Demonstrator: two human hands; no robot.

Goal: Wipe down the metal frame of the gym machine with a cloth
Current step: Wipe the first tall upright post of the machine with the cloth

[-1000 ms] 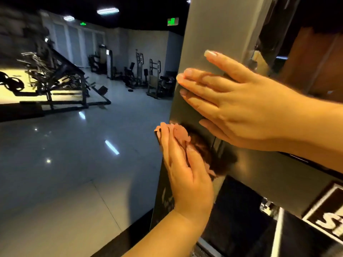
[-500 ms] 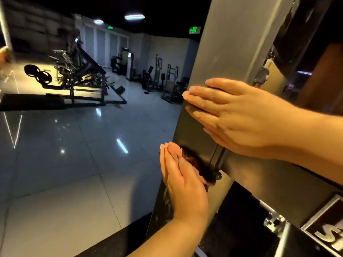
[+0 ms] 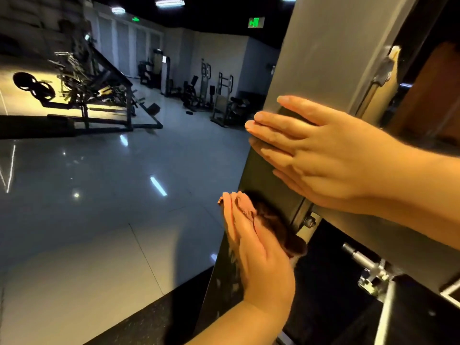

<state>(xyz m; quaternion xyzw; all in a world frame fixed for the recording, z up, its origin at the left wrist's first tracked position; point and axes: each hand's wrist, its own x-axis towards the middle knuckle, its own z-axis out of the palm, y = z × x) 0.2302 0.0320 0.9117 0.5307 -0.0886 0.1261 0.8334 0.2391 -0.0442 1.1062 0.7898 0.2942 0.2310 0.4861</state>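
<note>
Glossy tiled floor (image 3: 99, 220), weight machines (image 3: 221, 100) by far wall, green exit sign (image 3: 256, 22); ceiling lights (image 3: 170, 3)

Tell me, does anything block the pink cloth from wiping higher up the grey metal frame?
Yes: the right hand lies flat on the grey metal frame just above the pink cloth, which the left hand presses against it. Higher up, the frame looks bare.

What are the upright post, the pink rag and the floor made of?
Post: apparently metal, smooth grey satin finish, with a bolt. Rag: soft fabric, crumpled in folds under the left hand. Floor: glossy tiles, perhaps polished ceramic; grout lines, mirrored lights.
</note>
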